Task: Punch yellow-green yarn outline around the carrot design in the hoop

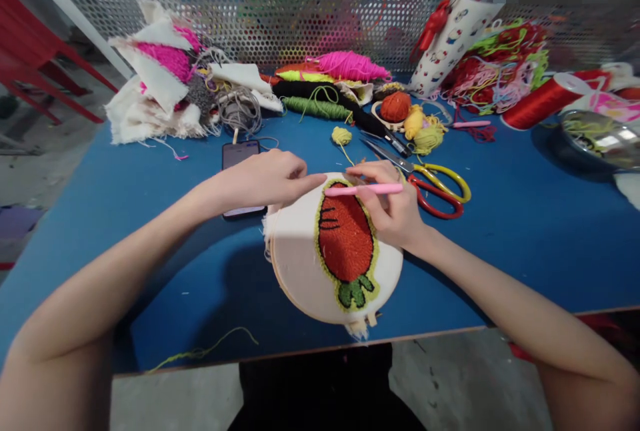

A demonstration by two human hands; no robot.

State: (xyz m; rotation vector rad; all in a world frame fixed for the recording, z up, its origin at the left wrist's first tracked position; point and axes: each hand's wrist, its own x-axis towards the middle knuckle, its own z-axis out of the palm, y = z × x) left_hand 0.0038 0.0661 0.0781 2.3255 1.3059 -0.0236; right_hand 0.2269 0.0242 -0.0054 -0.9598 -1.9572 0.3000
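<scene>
A round embroidery hoop (281, 284) with white fabric lies on the table before me. Its fabric carries an orange-red carrot (345, 237) with black lines, green leaves and a yellow-green border. My left hand (273, 177) rests at the hoop's upper left, its index finger stretched towards the carrot's top edge and nothing visible in it; the other fingers are partly hidden. A pink pen-like tool (387, 188) is held crosswise in my right hand (393, 211), over the upper carrot. The right fingertips touch the fabric near the border. A yellow yarn ball (341, 136) sits just beyond.
Scissors (435, 187) with yellow and red handles lie right of the hoop. A phone (241, 154) is partly under my left hand. Yarn bundles (320, 107), fabric scraps (160, 84), a red thread spool (543, 104) and a metal bowl (605, 137) line the back, before a perforated metal panel (280, 4).
</scene>
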